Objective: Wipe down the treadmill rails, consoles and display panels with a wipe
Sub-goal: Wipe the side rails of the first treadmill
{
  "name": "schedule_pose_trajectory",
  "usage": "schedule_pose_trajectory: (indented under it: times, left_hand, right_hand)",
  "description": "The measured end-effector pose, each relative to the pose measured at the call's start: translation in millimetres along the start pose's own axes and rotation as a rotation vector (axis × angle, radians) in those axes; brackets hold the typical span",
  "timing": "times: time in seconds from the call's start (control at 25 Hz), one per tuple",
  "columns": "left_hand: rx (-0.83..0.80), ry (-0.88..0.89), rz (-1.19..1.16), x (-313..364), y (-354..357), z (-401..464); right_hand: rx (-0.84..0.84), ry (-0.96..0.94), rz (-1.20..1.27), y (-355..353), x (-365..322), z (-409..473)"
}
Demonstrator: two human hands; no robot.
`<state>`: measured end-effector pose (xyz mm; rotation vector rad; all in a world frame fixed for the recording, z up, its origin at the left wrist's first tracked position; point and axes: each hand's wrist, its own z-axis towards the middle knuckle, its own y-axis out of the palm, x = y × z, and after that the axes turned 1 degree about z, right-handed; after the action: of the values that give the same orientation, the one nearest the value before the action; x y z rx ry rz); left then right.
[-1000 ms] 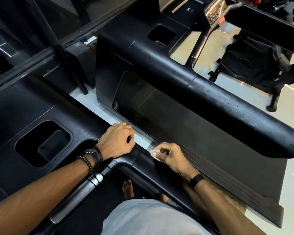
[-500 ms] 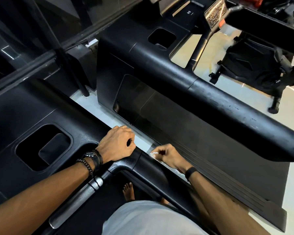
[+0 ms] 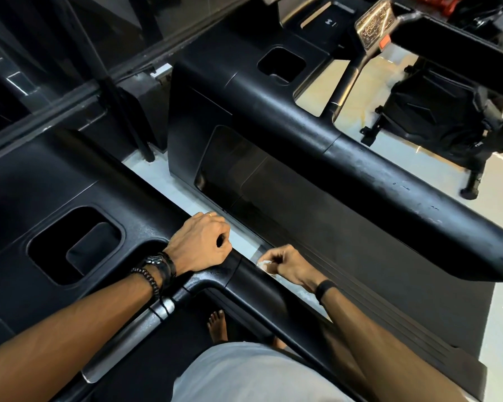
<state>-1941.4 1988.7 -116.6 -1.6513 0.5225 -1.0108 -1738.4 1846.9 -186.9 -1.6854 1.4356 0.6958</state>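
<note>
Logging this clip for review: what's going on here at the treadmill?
A person stands on a treadmill. The right hand pinches a white wipe against the outer side of the black side rail, while the left hand grips the rail's corner near the console. A second treadmill stands alongside.

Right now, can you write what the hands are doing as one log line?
left hand: grips black side rail | right hand: pinches white wipe against rail's outer side | step: wiping rail
</note>
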Motion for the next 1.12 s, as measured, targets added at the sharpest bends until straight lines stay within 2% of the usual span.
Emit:
schedule_pose_trajectory:
  times: [0.12, 0.24, 0.36, 0.48, 0.56, 0.72, 0.84, 1.0, 1.12]
  left_hand:
    - [-0.001, 0.003, 0.001, -1, 0, -1]
    - [-0.002, -0.004, 0.012, -1, -1, -2]
    - [-0.002, -0.020, 0.009, -1, 0, 0]
    - [-0.008, -0.020, 0.006, -2, 2, 0]
    - [-0.010, -0.013, 0.007, -2, 2, 0]
    - [-0.012, 0.002, 0.039, -1, 3, -1]
    - [-0.006, 0.010, 0.049, -2, 6, -1]
    - [-0.002, 0.011, 0.045, -4, 6, -1]
    - [-0.020, 0.019, 0.045, -1, 4, 1]
  right_hand:
    - [0.033, 0.004, -0.037, 17, -20, 20]
    - [0.044, -0.042, 0.101, 21, -31, 16]
    - [0.064, -0.069, 0.138, 4, -10, -16]
    - [0.056, 0.016, 0.196, -9, 16, -38]
    - [0.064, 0.038, 0.131, -6, 16, -33]
    - [0.075, -0.072, 0.142, 9, -16, -22]
    - [0.091, -0.144, 0.175, -4, -9, -53]
    - [0.108, 0.000, 0.131, -24, 36, -84]
    - [0.097, 0.032, 0.044, -14, 29, -59]
